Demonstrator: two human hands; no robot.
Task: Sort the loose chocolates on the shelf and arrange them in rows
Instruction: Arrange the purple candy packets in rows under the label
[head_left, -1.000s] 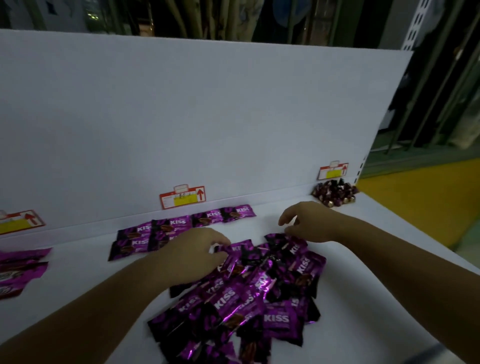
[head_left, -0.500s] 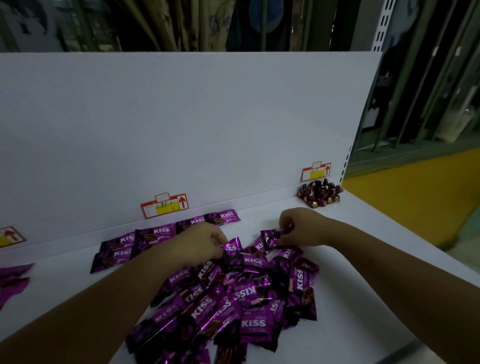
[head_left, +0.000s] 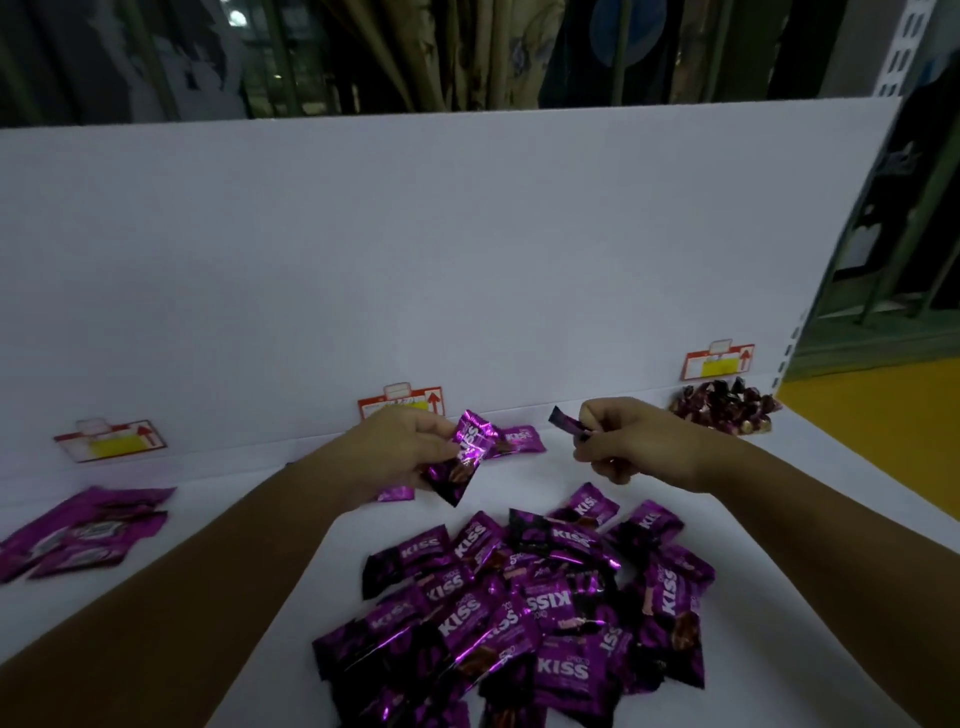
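Nearest the camera lies the loose heap of purple foil KISS chocolate packets (head_left: 519, 613), tumbled at all angles on the white shelf (head_left: 779, 519). Half a second ago both hands were down in it; now each has come up clear of it with one packet. The left hand (head_left: 395, 452) has its fingers curled round a crinkled purple packet (head_left: 464, 457), and the right hand (head_left: 639, 444) pinches another purple packet (head_left: 567, 422) by its end. Both are held over the shelf, between the heap and the back row of purple packets (head_left: 522, 439) under the red-and-yellow price tag (head_left: 400, 408). They are probably bound for that row. Most of the sorting remains, judging by the heap.
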